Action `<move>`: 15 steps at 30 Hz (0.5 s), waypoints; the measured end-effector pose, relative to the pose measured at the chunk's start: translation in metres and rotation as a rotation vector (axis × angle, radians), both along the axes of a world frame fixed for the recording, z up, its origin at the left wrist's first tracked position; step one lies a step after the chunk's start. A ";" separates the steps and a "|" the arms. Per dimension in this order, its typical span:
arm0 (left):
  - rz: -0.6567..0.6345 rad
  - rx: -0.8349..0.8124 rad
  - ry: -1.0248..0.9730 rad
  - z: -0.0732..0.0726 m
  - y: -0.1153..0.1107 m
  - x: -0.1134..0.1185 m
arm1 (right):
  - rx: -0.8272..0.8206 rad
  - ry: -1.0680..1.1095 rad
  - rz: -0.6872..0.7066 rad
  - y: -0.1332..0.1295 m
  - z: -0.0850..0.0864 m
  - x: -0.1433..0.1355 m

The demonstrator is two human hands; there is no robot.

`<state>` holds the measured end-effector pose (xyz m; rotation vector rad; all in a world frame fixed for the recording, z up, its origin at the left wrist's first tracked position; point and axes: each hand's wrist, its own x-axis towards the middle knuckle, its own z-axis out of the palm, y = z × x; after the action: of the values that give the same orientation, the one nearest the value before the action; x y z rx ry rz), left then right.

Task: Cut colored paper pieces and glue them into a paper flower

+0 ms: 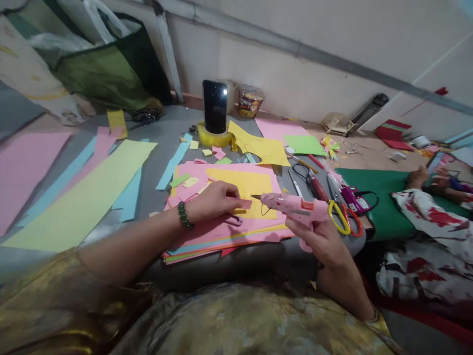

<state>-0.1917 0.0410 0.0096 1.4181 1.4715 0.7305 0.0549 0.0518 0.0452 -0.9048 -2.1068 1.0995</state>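
My left hand [216,201], with a green bead bracelet on its wrist, pinches a small pink paper strip [244,203] above a stack of coloured paper [221,241]. A pink glue gun [291,206] is held in my right hand [325,241], its nozzle pointing left, close to the strip's end. Under both lies a yellow sheet [258,183] on top of the pink ones. Small cut pieces of pink, green and yellow paper are scattered beside my left hand.
Behind the stack, a phone [215,106] stands by a yellow tape roll [212,138]. Scissors [339,217] and a purple device [354,199] lie right. Long paper strips [84,197] lie left. Another person's hand [417,177] is at the far right.
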 end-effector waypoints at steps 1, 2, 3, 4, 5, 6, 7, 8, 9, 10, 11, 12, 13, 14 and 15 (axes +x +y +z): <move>0.011 -0.037 -0.100 0.002 -0.001 -0.001 | -0.002 0.059 0.005 0.000 -0.002 0.001; 0.010 -0.065 -0.188 0.004 -0.001 -0.003 | 0.006 0.109 -0.005 -0.001 -0.004 0.001; 0.002 -0.082 -0.262 0.006 -0.002 -0.004 | 0.028 0.149 -0.037 0.000 -0.007 0.003; -0.011 -0.086 -0.326 0.008 -0.001 -0.007 | 0.061 0.179 -0.093 0.001 -0.011 0.004; -0.020 -0.077 -0.383 0.009 -0.001 -0.009 | 0.095 0.194 -0.159 0.003 -0.014 0.005; -0.022 -0.064 -0.436 0.010 0.000 -0.012 | 0.134 0.197 -0.234 0.007 -0.017 0.007; -0.010 -0.042 -0.486 0.010 0.001 -0.015 | 0.177 0.189 -0.316 0.011 -0.019 0.009; 0.011 -0.013 -0.532 0.010 0.003 -0.017 | 0.217 0.172 -0.400 0.016 -0.020 0.011; 0.038 0.018 -0.574 0.011 0.004 -0.020 | 0.249 0.145 -0.488 0.023 -0.020 0.013; 0.062 0.043 -0.610 0.011 0.005 -0.022 | 0.267 0.103 -0.575 0.030 -0.021 0.015; 0.086 0.060 -0.642 0.011 0.006 -0.024 | 0.264 0.035 -0.659 0.037 -0.021 0.017; 0.106 0.067 -0.667 0.011 0.007 -0.025 | 0.240 -0.064 -0.734 0.044 -0.022 0.019; 0.129 0.068 -0.688 0.012 0.007 -0.025 | 0.200 -0.190 -0.790 0.051 -0.024 0.021; 0.154 0.064 -0.706 0.012 0.007 -0.026 | 0.156 -0.320 -0.826 0.058 -0.026 0.021; 0.184 0.057 -0.720 0.013 0.008 -0.025 | 0.117 -0.445 -0.840 0.063 -0.029 0.021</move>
<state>-0.2171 0.0486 0.0223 0.9094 1.0139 1.2481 0.0762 0.1148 0.0162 -1.8615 -1.7483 0.3493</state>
